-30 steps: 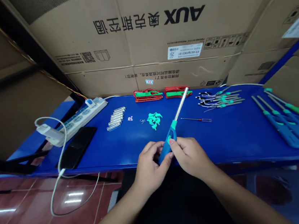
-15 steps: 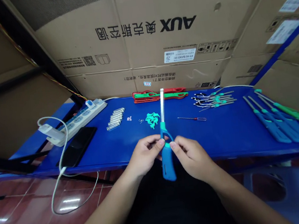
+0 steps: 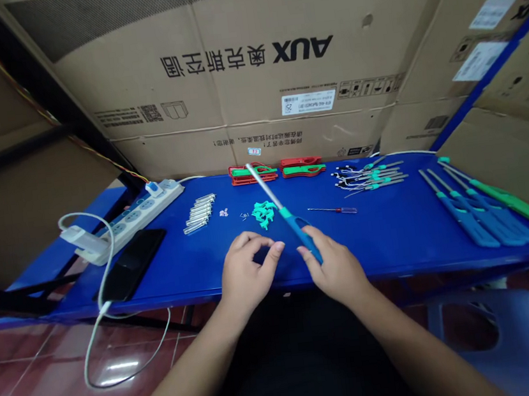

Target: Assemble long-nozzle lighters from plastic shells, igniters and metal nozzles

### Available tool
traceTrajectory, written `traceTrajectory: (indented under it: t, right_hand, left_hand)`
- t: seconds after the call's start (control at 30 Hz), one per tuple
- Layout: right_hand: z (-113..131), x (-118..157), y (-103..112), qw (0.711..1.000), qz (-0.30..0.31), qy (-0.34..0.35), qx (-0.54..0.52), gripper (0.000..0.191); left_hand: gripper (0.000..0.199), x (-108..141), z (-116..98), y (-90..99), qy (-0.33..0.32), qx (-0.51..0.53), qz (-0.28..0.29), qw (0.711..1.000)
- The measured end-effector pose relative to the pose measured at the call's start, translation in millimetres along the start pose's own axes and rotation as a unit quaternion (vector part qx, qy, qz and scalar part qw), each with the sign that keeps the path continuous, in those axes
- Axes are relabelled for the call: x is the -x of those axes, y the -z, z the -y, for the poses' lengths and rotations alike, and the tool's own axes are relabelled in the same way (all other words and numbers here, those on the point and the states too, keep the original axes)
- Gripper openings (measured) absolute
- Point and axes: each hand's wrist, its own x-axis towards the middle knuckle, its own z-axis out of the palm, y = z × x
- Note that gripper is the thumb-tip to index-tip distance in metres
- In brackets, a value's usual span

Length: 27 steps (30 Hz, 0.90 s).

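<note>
A blue lighter [image 3: 295,225] with a long silver tube is in my right hand [image 3: 335,268], its fingers closed round the handle. The tube tilts up to the left. My left hand [image 3: 250,270] is off the lighter, thumb and fingers apart, with nothing between them. Beyond it lie a pile of small turquoise parts [image 3: 263,214], tiny pins and a row of silver cylinders [image 3: 200,213]. A screwdriver [image 3: 343,210] lies to the right of the pile.
Red and green handle shells [image 3: 302,167] lie by the cardboard. Wired metal tubes [image 3: 377,176] lie right of them. More blue lighters [image 3: 486,216] and a green one are at the right. A power strip [image 3: 144,214] and black phone [image 3: 137,262] sit left, with a cable over the edge.
My left hand has let go of the lighter and moved slightly away. The lighter, upright before, has turned to tilt left in my right hand. The view has shifted slightly.
</note>
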Motion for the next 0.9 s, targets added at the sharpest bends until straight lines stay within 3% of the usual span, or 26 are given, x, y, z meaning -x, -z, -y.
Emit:
traceTrajectory:
  t: [0.1, 0.2, 0.37, 0.47, 0.53, 0.63, 0.77, 0.9]
  right_hand:
    - [-14, -10, 7, 0.999, -0.015, -0.026, -0.016, 0.045]
    - [-17, -13, 12, 0.998, -0.016, -0.037, -0.039, 0.046]
    - [-15, -11, 11, 0.997, -0.026, -0.047, -0.063, 0.043]
    - [-24, -11, 19, 0.993, -0.075, -0.069, -0.055, 0.047]
    - [-42, -8, 35, 0.986, -0.140, -0.094, -0.014, 0.052]
    - [-86, 7, 74, 0.949, -0.227, -0.145, 0.162, 0.053]
    - [-140, 44, 118, 0.903, -0.216, -0.244, 0.280, 0.056]
    - [-157, 63, 130, 0.885, -0.193, -0.308, 0.292, 0.057]
  left_hand:
    - [0.031, 2, 14, 4.4, -0.011, -0.027, 0.005, 1.000]
    - [0.031, 4, 21, 3.7, -0.006, -0.019, 0.049, 0.999]
    - [0.030, 2, 21, 1.0, 0.010, -0.002, 0.113, 0.993]
    - [0.030, 2, 22, 1.4, 0.015, -0.003, 0.123, 0.992]
    - [0.028, 3, 23, 1.9, 0.014, -0.010, 0.114, 0.993]
    - [0.027, 5, 25, 2.1, 0.013, -0.021, 0.104, 0.994]
    - [0.026, 5, 24, 1.3, 0.001, -0.040, 0.111, 0.993]
    - [0.026, 4, 22, -0.2, -0.015, -0.057, 0.114, 0.992]
